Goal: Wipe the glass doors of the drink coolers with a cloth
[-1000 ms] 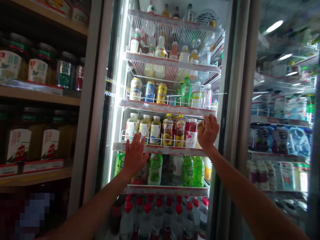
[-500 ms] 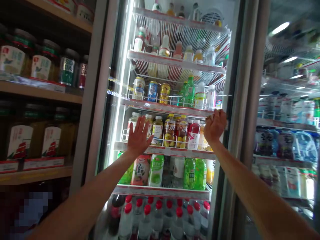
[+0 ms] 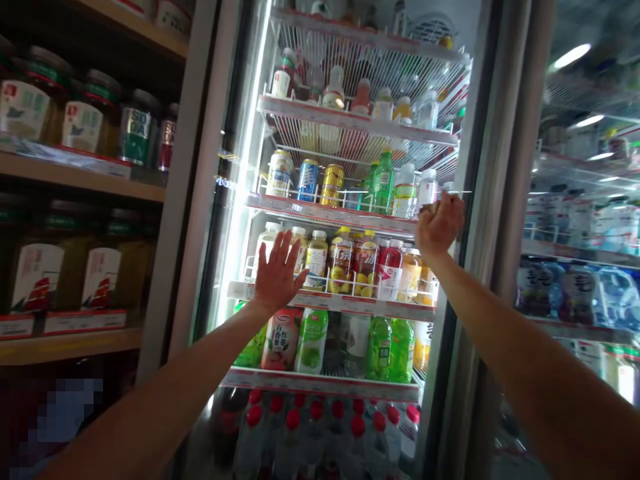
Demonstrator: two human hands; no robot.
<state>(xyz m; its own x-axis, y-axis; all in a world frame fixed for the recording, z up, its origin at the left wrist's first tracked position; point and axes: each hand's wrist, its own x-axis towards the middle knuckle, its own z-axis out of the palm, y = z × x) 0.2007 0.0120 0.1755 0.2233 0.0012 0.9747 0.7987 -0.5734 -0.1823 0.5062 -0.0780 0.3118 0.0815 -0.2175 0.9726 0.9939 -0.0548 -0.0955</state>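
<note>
While the bare left hand (image 3: 278, 277) is open, fingers spread, before white-capped plastic bottles with pale labels (image 3: 317, 257) midway up a tall, lit, metal-framed cooler (image 3: 507, 120), the right hand (image 3: 440, 225) has its grip curled near the cooler's right edge; whether it holds anything cannot be told.

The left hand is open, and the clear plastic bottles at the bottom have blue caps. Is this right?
Not quite: the head view shows red caps on the clear plastic bottles, not blue ones. The left hand is open, as you say.
</note>
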